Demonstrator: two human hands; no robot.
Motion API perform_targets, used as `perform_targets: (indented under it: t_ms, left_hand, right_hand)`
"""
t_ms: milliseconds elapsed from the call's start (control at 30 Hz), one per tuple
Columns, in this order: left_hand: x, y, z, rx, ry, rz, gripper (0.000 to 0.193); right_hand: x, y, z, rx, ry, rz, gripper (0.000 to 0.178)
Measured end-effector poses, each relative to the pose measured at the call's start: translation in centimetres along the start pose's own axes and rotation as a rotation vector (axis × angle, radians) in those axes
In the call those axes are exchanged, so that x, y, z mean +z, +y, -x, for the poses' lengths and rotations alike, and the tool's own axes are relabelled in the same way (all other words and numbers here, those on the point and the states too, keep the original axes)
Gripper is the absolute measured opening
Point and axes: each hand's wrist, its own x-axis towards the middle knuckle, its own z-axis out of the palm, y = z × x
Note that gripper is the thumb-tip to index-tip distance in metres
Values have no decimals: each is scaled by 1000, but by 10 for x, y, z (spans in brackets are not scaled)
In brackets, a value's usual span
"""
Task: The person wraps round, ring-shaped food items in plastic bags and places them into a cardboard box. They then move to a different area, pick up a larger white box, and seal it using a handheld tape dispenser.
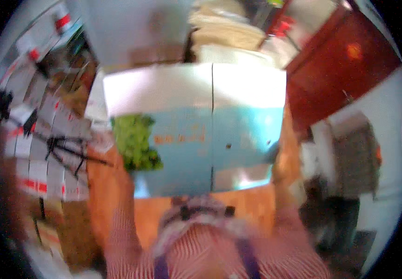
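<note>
In the head view, a black tripod (64, 138) and white-and-red boxes (56, 174) are seen at left, a red door (343, 65) at far right. The orange surface (252, 209) is partly blocked by a large blue-and-white carton (182, 139), held up between the left hand (123, 173) and right hand (281, 166); how the blurred fingers are closed cannot be told. Its inside is hidden.

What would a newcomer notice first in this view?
Probably the big carton filling the middle, white on top and teal below, with a green leaf picture at its left. Next, the red door at upper right stands out, then the black tripod at left, though everything is blurred.
</note>
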Motion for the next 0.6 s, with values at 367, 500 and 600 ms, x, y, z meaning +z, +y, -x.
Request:
perform_targets:
  t_ms: [367,500,600]
  left_hand:
    - [119,93,71,51,-554,-479,46]
    - [240,133,98,141,-959,-724,48]
    - [329,169,134,209,-1315,-860,51]
  right_hand:
    - [-132,215,149,558,918,-440,39]
    - [-163,291,209,712,1289,-632,42]
    - [-193,309,173,622,1463,-757,44]
